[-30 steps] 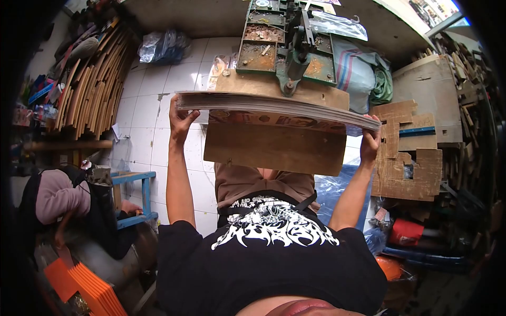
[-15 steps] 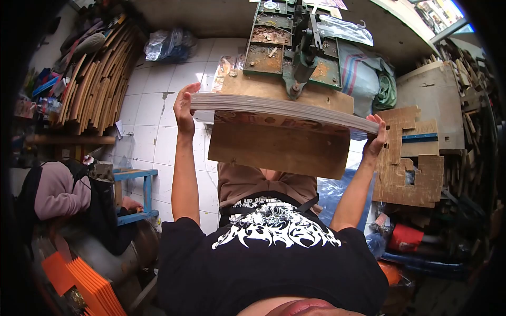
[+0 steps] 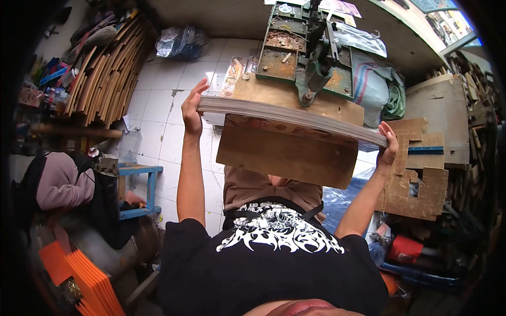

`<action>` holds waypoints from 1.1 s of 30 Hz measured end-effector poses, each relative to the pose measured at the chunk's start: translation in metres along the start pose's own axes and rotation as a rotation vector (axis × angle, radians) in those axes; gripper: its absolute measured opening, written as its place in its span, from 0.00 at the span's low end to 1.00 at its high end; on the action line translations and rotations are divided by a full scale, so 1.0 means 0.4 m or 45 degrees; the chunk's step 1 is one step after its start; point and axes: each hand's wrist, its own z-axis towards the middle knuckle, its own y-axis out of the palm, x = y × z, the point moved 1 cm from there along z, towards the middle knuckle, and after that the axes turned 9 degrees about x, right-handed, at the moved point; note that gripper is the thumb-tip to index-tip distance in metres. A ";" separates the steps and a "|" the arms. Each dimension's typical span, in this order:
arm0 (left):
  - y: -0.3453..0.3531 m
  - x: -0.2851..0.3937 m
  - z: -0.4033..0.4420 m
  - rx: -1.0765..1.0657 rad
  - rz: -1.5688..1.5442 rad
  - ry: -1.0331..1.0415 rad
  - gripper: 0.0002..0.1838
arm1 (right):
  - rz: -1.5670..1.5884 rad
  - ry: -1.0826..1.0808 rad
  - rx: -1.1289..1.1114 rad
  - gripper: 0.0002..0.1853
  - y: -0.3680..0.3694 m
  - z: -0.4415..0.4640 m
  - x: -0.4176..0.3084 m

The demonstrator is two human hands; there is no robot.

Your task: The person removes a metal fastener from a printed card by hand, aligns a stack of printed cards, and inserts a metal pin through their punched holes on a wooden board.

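A thick stack of printed sheets (image 3: 290,117) stands on edge across the brown board (image 3: 284,152) in front of me, its pale layered edges facing up. My left hand (image 3: 193,109) presses on the stack's left end, fingers stretched along it. At the right end, my right hand (image 3: 388,146) presses in the same way, so the stack is held between both palms. Some coloured print shows on the side of the stack facing me. Just beyond the sheets rises a dark green metal hand press (image 3: 316,73).
Behind the board, a green compartment tray (image 3: 279,63) holds small bits. Cut brown boards (image 3: 421,184) lie at right, beside a white sack (image 3: 369,79). A blue stool frame (image 3: 150,192) and another person's sleeve (image 3: 66,181) are at left. Orange folded pieces (image 3: 95,279) sit lower left.
The view has shifted, so most things appear slightly further right. The stack tilts a little more down to the right, still between both hands.
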 end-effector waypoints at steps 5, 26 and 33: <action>-0.001 -0.031 -0.003 0.002 -0.276 -0.188 0.26 | 0.122 -0.013 0.024 0.30 0.006 -0.012 0.013; 0.034 -0.080 0.001 0.456 -0.085 -0.089 0.38 | 0.365 -0.035 0.725 0.31 0.037 0.019 0.048; 0.043 -0.097 0.045 0.459 -0.123 0.001 0.35 | 0.293 -0.195 0.726 0.29 0.034 0.056 0.093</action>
